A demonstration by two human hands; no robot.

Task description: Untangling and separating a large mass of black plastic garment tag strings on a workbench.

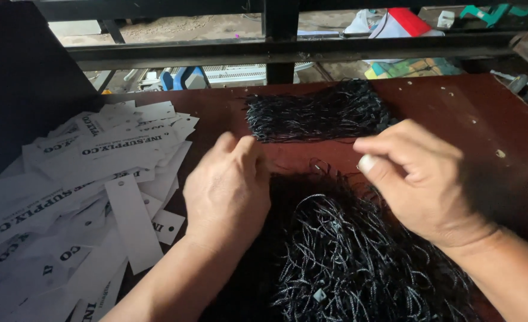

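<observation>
A big heap of black tag strings (347, 256) with small clasps lies on the dark red table (472, 113) in front of me. My left hand (228, 191) rests knuckles-up at the heap's upper left edge, fingers curled onto the strings. My right hand (419, 179) hovers at the heap's upper right, thumb pressed against the fingertips in a pinch; a thin black string seems to run from it, hard to tell. A smaller bundle of black strings (317, 113) lies farther back, beyond both hands.
A loose pile of white paper hang tags (91, 191) with black print covers the table's left side. A dark panel (19, 89) stands at the far left. Black metal bars (282, 48) cross behind the table, with clutter on the floor beyond.
</observation>
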